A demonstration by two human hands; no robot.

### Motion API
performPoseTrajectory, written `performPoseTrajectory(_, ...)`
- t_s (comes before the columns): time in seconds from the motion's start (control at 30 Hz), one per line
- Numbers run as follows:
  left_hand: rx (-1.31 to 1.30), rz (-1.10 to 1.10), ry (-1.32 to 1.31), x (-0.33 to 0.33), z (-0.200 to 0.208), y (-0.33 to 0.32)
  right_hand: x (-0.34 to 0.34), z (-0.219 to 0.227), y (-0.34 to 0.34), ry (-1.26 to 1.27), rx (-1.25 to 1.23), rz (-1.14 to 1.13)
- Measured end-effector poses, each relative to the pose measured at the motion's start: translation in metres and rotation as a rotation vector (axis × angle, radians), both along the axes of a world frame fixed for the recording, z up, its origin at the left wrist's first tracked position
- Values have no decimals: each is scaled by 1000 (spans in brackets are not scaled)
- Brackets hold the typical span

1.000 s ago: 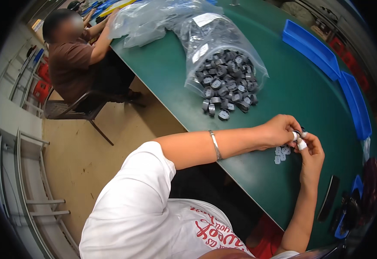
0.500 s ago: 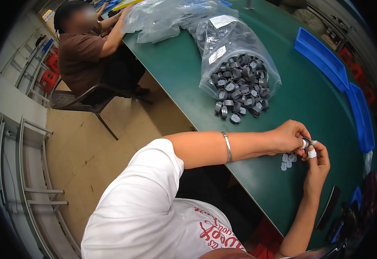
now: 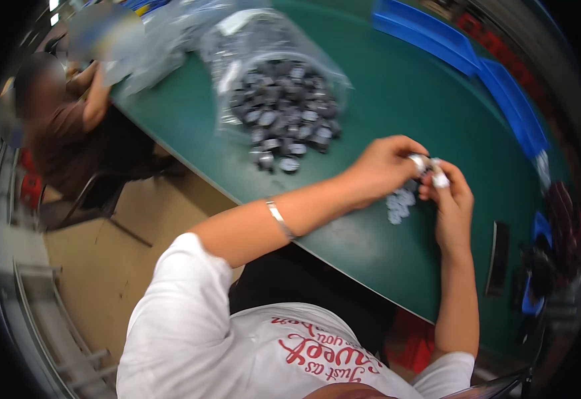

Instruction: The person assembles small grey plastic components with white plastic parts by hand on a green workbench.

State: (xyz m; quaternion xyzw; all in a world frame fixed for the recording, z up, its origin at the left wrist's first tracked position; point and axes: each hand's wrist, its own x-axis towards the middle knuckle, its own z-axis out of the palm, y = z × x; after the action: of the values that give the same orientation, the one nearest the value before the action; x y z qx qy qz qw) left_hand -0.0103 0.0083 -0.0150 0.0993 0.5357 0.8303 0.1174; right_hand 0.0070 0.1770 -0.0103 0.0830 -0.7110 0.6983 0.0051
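My left hand (image 3: 387,166) and my right hand (image 3: 455,193) meet above the green table, fingertips almost touching. Pinched between them is a small dark ring-shaped part, mostly covered by the fingers and blurred. White wraps cover some fingertips of both hands. Just beneath, several small pale flat plates (image 3: 399,206) lie on the table. Farther left, a clear plastic bag (image 3: 338,83) lies with its mouth toward me. Many dark round parts (image 3: 284,106) with pale faces fill its mouth, and a few have spilled onto the table.
Blue trays (image 3: 430,36) line the far right side of the green table (image 3: 350,249). A dark flat bar (image 3: 497,258) and a dark maroon item (image 3: 565,229) lie right of my forearm. A person in a brown shirt (image 3: 64,143) sits at the table's left side.
The view has swung, so the table, bag and hands appear shifted left. My hands stay together over the pale plates, still holding the small dark part.
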Motion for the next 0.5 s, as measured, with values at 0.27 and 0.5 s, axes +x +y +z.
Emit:
performPoseTrajectory(0.27,-419,95,539,10,6,3,-3,5,7,-145,-186,3)
performPoseTrajectory(0.5,-558,132,718,7,-1,2,-5,2,12,-161,-250,67)
